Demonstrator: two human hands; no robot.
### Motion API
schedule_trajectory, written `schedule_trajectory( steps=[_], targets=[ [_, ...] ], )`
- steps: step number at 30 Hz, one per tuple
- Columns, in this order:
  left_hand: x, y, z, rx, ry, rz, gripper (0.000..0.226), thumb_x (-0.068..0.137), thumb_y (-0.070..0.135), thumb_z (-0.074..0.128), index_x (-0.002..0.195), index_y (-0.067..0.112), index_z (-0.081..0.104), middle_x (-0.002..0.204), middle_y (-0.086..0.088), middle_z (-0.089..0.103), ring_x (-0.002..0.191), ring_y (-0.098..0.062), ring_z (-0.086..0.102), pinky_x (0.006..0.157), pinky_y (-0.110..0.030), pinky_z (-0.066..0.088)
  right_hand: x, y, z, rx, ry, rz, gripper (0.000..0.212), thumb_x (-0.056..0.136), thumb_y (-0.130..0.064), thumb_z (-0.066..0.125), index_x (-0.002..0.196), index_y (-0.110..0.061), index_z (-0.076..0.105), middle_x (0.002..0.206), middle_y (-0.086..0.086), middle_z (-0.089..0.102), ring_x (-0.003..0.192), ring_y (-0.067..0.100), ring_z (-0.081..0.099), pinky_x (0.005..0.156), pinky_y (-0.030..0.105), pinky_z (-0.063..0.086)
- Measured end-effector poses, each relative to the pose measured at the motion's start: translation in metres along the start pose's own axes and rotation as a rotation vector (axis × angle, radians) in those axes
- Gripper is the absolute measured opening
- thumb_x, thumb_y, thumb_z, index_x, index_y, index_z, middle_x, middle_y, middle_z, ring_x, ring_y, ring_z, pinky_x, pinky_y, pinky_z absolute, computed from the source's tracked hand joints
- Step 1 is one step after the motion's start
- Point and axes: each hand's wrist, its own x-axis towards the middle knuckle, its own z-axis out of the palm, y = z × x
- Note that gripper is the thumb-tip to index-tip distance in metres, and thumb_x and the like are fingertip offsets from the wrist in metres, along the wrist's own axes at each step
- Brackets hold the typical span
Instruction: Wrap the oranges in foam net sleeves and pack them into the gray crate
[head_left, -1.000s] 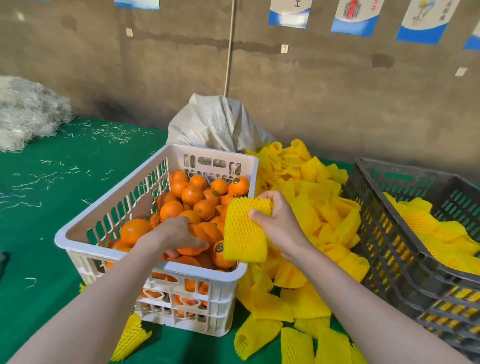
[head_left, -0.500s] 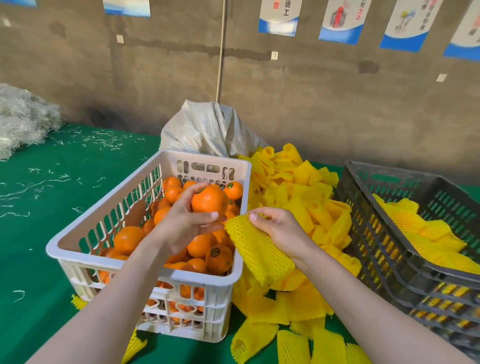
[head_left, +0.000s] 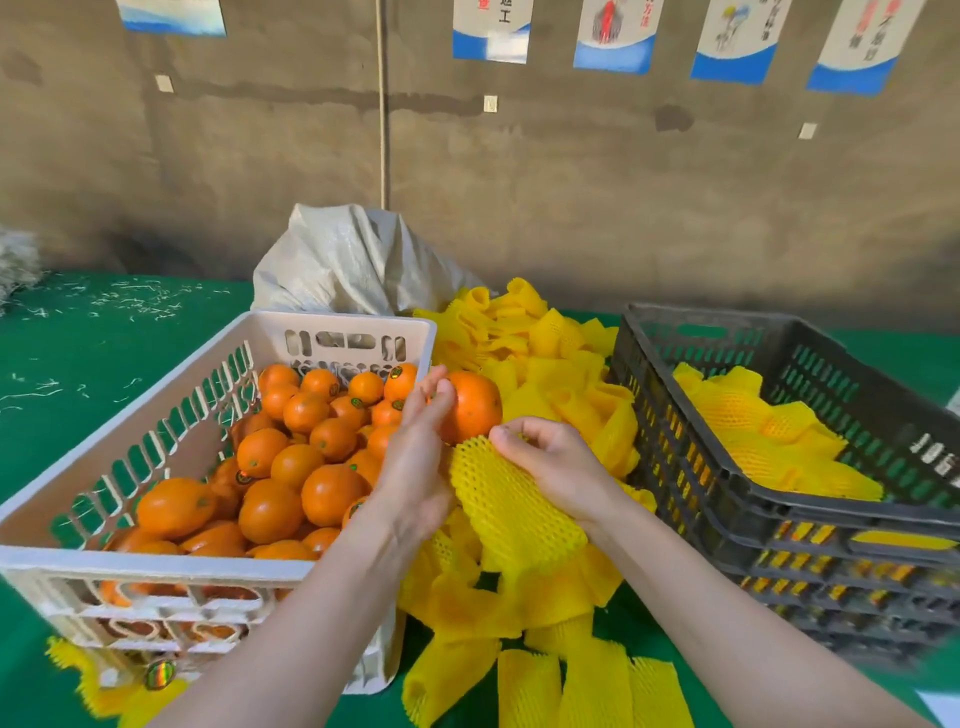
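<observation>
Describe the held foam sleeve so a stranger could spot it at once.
Between the white crate and the gray crate lies a pile of yellow sleeves. The held sleeve is the only one in a hand: the right hand pinches it beside the orange in the left hand.

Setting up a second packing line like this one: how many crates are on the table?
2: the white crate on the left, full of bare oranges, and the gray crate on the right, holding yellow foam sleeves. None appears hidden.
</observation>
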Motion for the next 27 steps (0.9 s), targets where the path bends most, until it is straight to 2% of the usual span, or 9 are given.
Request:
schedule_trajectory(
  steps=[3, 7, 10, 12, 16, 18, 21, 23, 27],
  targets=[
    [0.001, -0.022, 0.012, -0.038, 0.048, 0.068, 0.024, 0.096, 0.031, 0.049, 0.119, 0.03, 0.056, 0.114, -0.004, 0.063, 0.083, -0.015, 0.072, 0.059, -0.03, 0.057, -0.004, 0.005, -0.013, 0.081, 0.122, 0.009, 0.026, 0.091, -0.018, 0.059, 0.088, 0.007, 0.064, 0.081, 0.027, 0.057, 0.081, 0.021, 0.047, 0.073, 0.036, 0.036],
    [0.005, -0.044, 0.025, -0.065, 0.091, 0.05, 0.041, 0.095, 0.043, 0.049, 0.133, 0.03, 0.05, 0.124, -0.011, 0.061, 0.103, -0.025, 0.067, 0.081, -0.046, 0.057, -0.006, 0.008, -0.024, -0.01, 0.308, -0.052, 0.028, 0.091, -0.022, 0.06, 0.092, 0.006, 0.066, 0.098, 0.028, 0.063, 0.086, 0.028, 0.057, 0.086, 0.04, 0.045],
    [0.006, -0.051, 0.032, 0.019, 0.201, 0.113, 0.026, 0.093, 0.051, 0.048, 0.112, 0.038, 0.058, 0.11, -0.004, 0.064, 0.077, -0.013, 0.072, 0.057, -0.032, 0.058, -0.01, 0.015, -0.029, -0.024, 0.323, -0.037, 0.038, 0.093, -0.026, 0.055, 0.093, 0.011, 0.063, 0.091, 0.03, 0.062, 0.085, 0.032, 0.057, 0.082, 0.043, 0.045],
    [0.008, -0.054, 0.034, 0.177, 0.261, 0.155, 0.024, 0.093, 0.058, 0.042, 0.105, 0.043, 0.056, 0.117, 0.001, 0.061, 0.083, -0.009, 0.067, 0.071, -0.032, 0.055, -0.013, 0.022, -0.032, 0.051, 0.26, 0.052, 0.05, 0.096, -0.029, 0.049, 0.102, 0.021, 0.053, 0.103, 0.041, 0.055, 0.096, 0.049, 0.056, 0.086, 0.053, 0.046],
    [0.013, -0.059, 0.036, 0.472, 0.296, 0.216, 0.05, 0.099, 0.053, 0.027, 0.141, 0.029, 0.04, 0.136, -0.001, 0.047, 0.118, -0.016, 0.046, 0.094, -0.027, 0.03, -0.019, 0.027, -0.034, 0.159, 0.125, 0.166, 0.061, 0.098, -0.031, 0.045, 0.116, 0.026, 0.037, 0.123, 0.047, 0.034, 0.114, 0.059, 0.034, 0.094, 0.068, 0.029],
    [0.014, -0.059, 0.035, 0.538, 0.271, 0.233, 0.05, 0.101, 0.046, 0.025, 0.144, 0.023, 0.036, 0.131, 0.003, 0.043, 0.121, -0.011, 0.039, 0.092, -0.021, 0.025, -0.022, 0.032, -0.04, 0.108, 0.014, 0.17, 0.061, 0.096, -0.036, 0.047, 0.115, 0.022, 0.046, 0.119, 0.038, 0.048, 0.113, 0.053, 0.044, 0.099, 0.057, 0.036],
    [0.012, -0.063, 0.033, 0.615, 0.255, 0.235, 0.042, 0.102, 0.041, 0.029, 0.138, 0.023, 0.043, 0.118, 0.009, 0.041, 0.107, -0.003, 0.039, 0.086, -0.016, 0.026, -0.025, 0.033, -0.05, -0.196, -0.019, -0.045, 0.025, 0.087, -0.023, 0.066, 0.09, 0.001, 0.066, 0.089, 0.004, 0.063, 0.091, 0.018, 0.055, 0.08, 0.021, 0.043],
    [0.01, -0.064, 0.031, 0.624, 0.248, 0.21, 0.032, 0.101, 0.04, 0.032, 0.126, 0.027, 0.049, 0.116, 0.008, 0.047, 0.099, -0.005, 0.047, 0.082, -0.019, 0.034, -0.023, 0.035, -0.055, -0.356, 0.136, -0.248, 0.015, 0.084, -0.014, 0.069, 0.09, -0.001, 0.065, 0.095, 0.005, 0.056, 0.095, 0.015, 0.05, 0.084, 0.021, 0.039],
    [0.008, -0.07, 0.024, 0.455, 0.232, 0.012, 0.027, 0.096, 0.047, 0.041, 0.108, 0.03, 0.058, 0.113, -0.005, 0.061, 0.102, -0.022, 0.058, 0.086, -0.039, 0.048, -0.019, 0.035, -0.057, -0.145, 0.139, -0.337, 0.017, 0.091, -0.032, 0.056, 0.087, -0.016, 0.054, 0.078, -0.006, 0.05, 0.077, 0.009, 0.047, 0.07, 0.024, 0.039]
  ],
)
